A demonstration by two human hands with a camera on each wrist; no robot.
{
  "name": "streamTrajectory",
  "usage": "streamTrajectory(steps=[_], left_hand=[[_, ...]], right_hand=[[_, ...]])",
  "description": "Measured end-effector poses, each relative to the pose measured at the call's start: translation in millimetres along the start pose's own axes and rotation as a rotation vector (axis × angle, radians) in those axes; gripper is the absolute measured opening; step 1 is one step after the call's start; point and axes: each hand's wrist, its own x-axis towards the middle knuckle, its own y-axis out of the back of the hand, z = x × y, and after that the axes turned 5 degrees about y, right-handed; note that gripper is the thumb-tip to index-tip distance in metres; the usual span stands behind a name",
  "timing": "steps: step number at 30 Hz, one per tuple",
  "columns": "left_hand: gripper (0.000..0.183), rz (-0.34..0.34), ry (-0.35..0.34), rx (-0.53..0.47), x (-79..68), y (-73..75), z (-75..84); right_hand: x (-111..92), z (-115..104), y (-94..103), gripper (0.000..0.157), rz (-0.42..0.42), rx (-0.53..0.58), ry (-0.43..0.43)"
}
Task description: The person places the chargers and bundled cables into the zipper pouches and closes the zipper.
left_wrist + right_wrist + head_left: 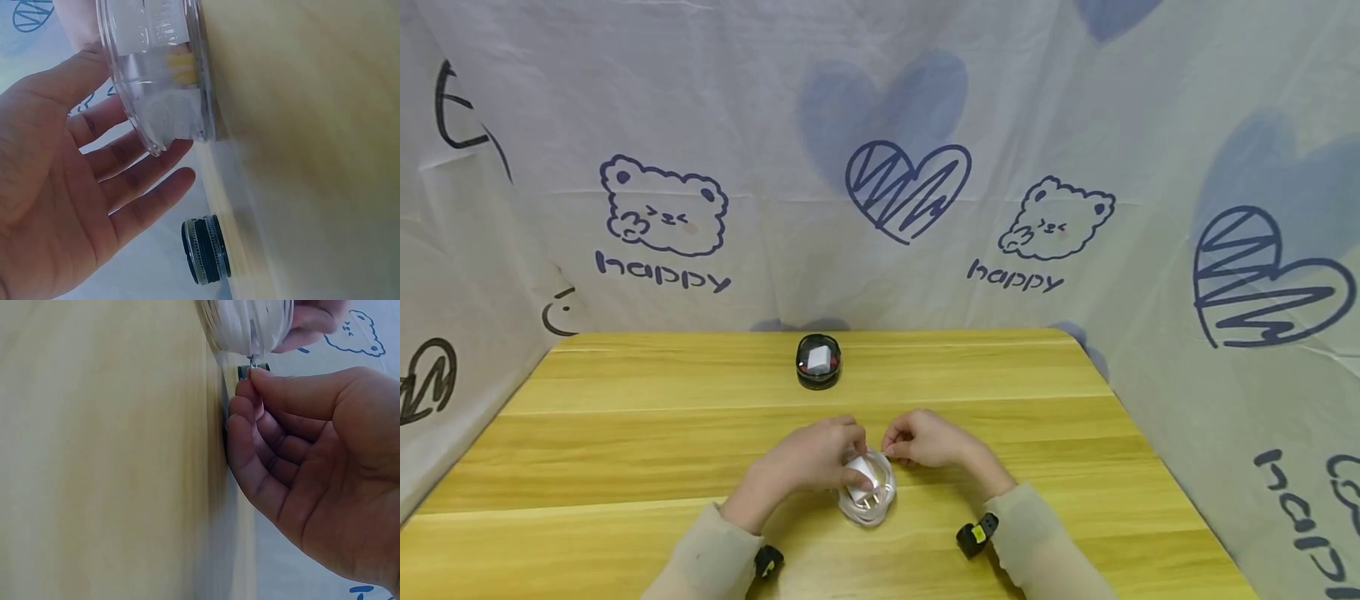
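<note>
My left hand (820, 454) holds a small rounded clear case (882, 508), its thumb across the top and fingers along the far side. Inside the case lies a white plug charger (861, 467) with metal prongs, ringed by whitish coils. The left wrist view shows the clear wall of the case (156, 119) with a yellow patch through it. At the case's right edge, my right hand (928, 439) pinches a small metal zipper pull (252, 361) between thumb and forefinger. Its other fingers curl inward in the right wrist view.
Farther back on the wooden table (662, 450) stands a black oval zip case (818, 383) with a see-through top. A white block (819, 359) and bits of red show inside it. A printed white cloth (775, 125) hangs behind and along both sides.
</note>
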Motion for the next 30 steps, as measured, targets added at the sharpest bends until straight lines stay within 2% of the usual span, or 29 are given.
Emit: streamTrajectory(steps=[11, 22, 30], left_hand=[[0.032, 0.003, -0.078, -0.008, 1.0, -1.4, -0.1], [0.03, 0.009, -0.017, 0.018, -0.5, 1.2, 6.4], [0.031, 0.012, 0.024, 0.024, -1.4, 1.1, 9.0]], right_hand=[[0.2, 0.1, -5.2, 0.011, 0.025, 0.011, 0.011], [-0.8, -1.4, -1.7, 0.01, 0.012, 0.018, 0.002], [-6.3, -0.6, 5.5, 0.013, -0.065, -0.013, 0.024]])
